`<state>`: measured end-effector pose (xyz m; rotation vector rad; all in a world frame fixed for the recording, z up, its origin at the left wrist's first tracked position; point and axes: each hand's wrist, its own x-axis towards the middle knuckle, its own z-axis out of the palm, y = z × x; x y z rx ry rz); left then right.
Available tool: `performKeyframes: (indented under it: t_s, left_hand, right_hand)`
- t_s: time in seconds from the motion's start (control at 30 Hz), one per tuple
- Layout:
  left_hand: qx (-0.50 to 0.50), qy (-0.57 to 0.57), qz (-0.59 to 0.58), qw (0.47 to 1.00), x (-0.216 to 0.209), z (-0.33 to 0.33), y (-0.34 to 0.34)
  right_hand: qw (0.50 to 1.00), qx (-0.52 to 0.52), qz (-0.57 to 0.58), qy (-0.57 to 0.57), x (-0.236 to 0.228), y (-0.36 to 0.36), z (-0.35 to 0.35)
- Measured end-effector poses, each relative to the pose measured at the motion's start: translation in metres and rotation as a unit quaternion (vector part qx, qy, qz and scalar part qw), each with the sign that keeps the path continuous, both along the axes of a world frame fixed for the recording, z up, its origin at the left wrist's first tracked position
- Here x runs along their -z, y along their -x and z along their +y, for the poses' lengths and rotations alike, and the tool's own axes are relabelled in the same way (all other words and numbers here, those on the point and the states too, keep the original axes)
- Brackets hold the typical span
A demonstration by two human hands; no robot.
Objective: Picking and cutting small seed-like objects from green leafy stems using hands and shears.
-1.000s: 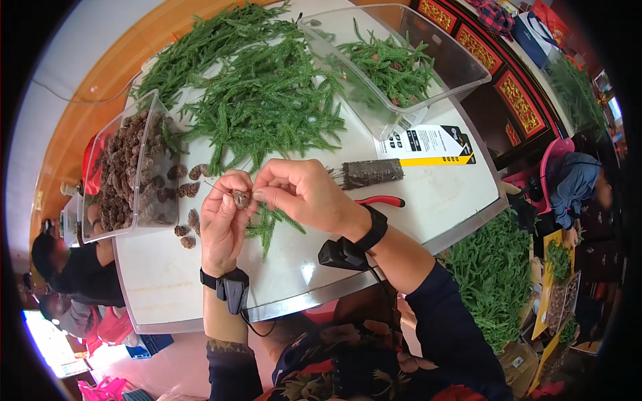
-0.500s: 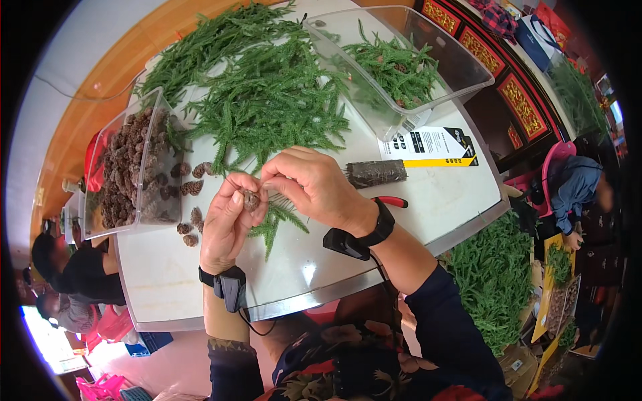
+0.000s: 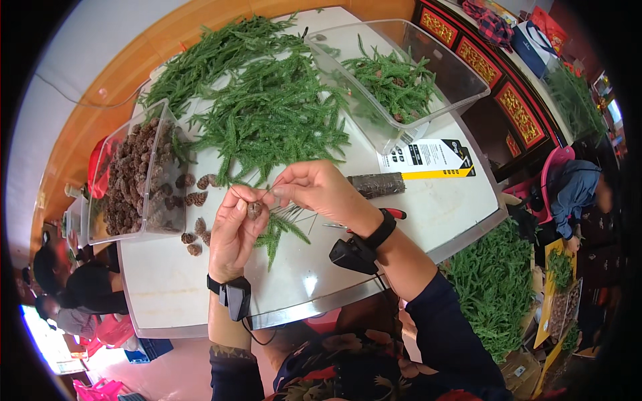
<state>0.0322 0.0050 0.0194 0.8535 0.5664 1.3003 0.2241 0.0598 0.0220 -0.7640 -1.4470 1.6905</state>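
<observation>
A small brown pine cone (image 3: 254, 210) sits in the fingers of my left hand (image 3: 233, 234), above the white table (image 3: 200, 294). My right hand (image 3: 319, 192) is closed beside it, thumb and forefinger pinching a thin wire that meets the cone's top. Beneath my hands lie a green artificial pine sprig (image 3: 275, 234) and several loose thin wires. Close to my right wrist rest red-handled pliers (image 3: 396, 213), partly hidden by it. A dark wrapped bundle of wires (image 3: 378, 185) lies beyond. Several loose pine cones (image 3: 195, 199) are left of my left hand.
At the left stands a clear bin (image 3: 150, 207) full of pine cones. A large pile of green sprigs (image 3: 267, 113) covers the far table. Another clear bin (image 3: 461, 100) at far right holds sprigs with cones. A yellow-and-white card (image 3: 435, 158) lies near it. Other people sit on both sides.
The view has shifted slightly, so the table sits lower in the picture. My right fingers have drawn a little away from the cone, and the wire between the hands shows more clearly.
</observation>
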Motion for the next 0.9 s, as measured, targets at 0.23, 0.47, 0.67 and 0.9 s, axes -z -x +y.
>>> performKeyframes:
  t_s: [0.23, 0.47, 0.67, 0.9]
  left_hand:
    - [-0.008, 0.007, 0.015, 1.0, -0.008, -0.002, 0.003]
    - [0.019, 0.025, 0.043, 0.999, -0.008, -0.001, 0.003]
    - [0.024, 0.033, 0.051, 0.998, -0.004, 0.0, 0.003]
    - [0.038, 0.047, 0.018, 0.998, 0.0, 0.001, 0.0]
  right_hand:
    - [0.999, 0.017, 0.047, 0.011, -0.017, 0.009, -0.007]
    - [0.997, 0.022, 0.049, -0.055, -0.013, 0.01, -0.007]
    - [0.997, -0.004, 0.069, -0.035, -0.012, 0.01, -0.008]
    - [0.997, 0.043, 0.051, -0.038, -0.016, 0.006, -0.01]
